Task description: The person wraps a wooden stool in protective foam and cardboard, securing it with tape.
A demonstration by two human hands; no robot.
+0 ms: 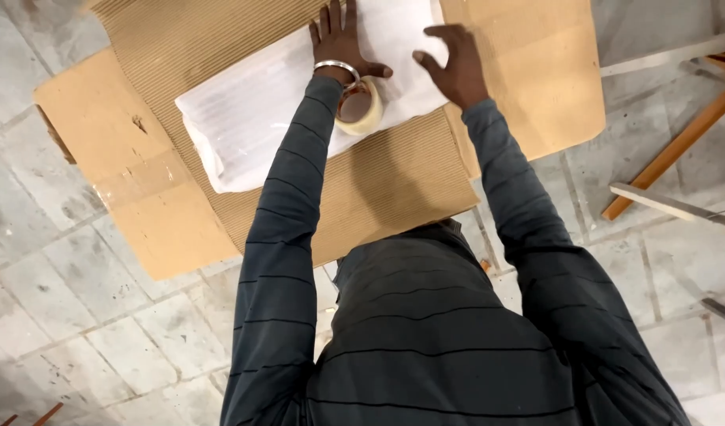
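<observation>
The person leans over a white wrapped bundle (pixel 299 102) that lies on a sheet of ribbed cardboard (pixel 394 173). That sheet lies on a flat brown cardboard piece (pixel 141 181) on the grey tiled floor (pixel 78 315).

The left hand (pixel 340 43) is pressed flat on top of the bundle, with its fingers spread wide and holding nothing. A shiny bangle (pixel 336 68) sits on that wrist. A roll of tape (pixel 360 106) rests on the bundle's near edge, just beside the left wrist.

The right hand (pixel 455 67) hangs just over the bundle's right side, fingers open and bent, gripping nothing.

Some wooden sticks (pixel 670 154) lie on the floor at the right. The wrap hides whatever is inside the bundle.
</observation>
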